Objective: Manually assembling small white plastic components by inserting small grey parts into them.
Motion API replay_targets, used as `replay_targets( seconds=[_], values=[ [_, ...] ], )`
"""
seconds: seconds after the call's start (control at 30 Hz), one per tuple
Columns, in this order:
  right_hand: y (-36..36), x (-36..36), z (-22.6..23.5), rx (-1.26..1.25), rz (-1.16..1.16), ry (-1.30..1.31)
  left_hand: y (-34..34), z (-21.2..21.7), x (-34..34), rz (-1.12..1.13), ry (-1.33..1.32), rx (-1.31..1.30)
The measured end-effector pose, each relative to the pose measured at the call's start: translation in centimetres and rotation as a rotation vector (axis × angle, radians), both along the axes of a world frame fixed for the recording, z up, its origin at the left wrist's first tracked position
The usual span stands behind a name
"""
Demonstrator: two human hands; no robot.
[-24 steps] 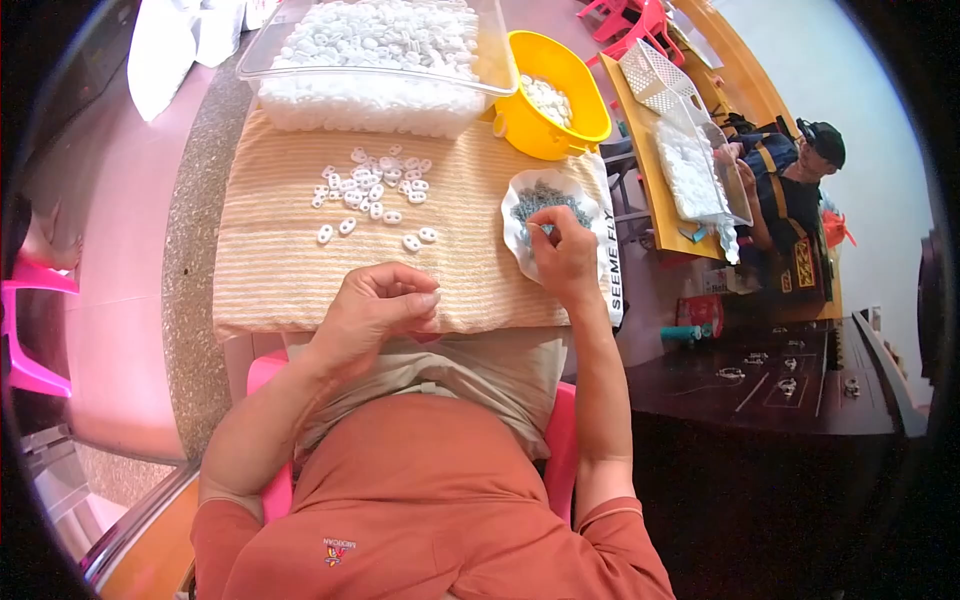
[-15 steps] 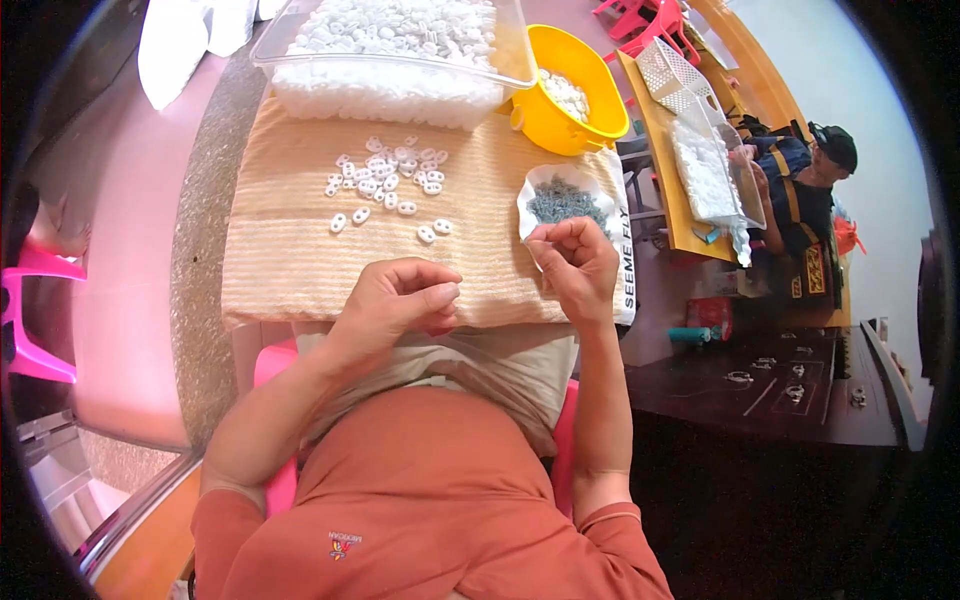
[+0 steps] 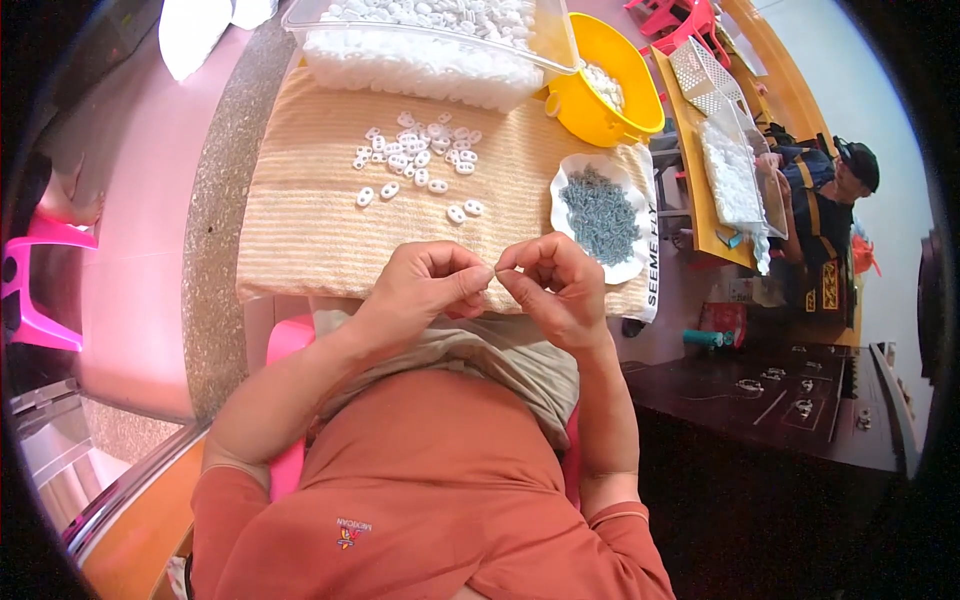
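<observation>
Nearest the camera, the left hand and the right hand meet fingertip to fingertip above the near edge of a ribbed, pale yellow towel spread over the table. Both hands are curled in a tight pinch: thumb and forefinger of each press together, the other fingers folded in toward the palm. At the point where the two pinches touch, a tiny pale piece shows between the fingertips; it is too small to tell what it is or which hand carries it.

Just beyond the right hand, on the towel's right end, lies a shallow white dish heaped with small grey-blue metal parts. Further out, around the middle of the towel, a loose scatter of small white oval plastic pieces lies flat on the cloth, well apart from both hands.

Past the towel's far edge stands a clear rectangular plastic tub packed with white pieces, and just beside it to the right a round yellow plastic bowl holding a few more white pieces.

Farther right, at a separate yellow-topped table, another person in a dark cap bends over a tray of white parts.
</observation>
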State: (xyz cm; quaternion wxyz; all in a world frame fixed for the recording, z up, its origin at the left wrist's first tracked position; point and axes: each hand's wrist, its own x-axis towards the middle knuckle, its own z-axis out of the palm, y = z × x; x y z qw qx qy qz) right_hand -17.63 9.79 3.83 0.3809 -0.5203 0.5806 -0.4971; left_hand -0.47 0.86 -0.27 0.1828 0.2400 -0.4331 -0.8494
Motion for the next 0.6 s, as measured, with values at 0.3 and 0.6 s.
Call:
replay_targets(
  seconds=[0.3, 0.6],
  values=[
    [0.0, 0.6, -1.4, -0.013, 0.01, 0.027, 0.0, -0.1, 0.0, 0.047, 0.005, 0.001],
    [0.0, 1.3, -2.3, 0.076, -0.08, -0.148, 0.1, 0.3, 0.0, 0.112, 0.064, -0.027]
  ],
)
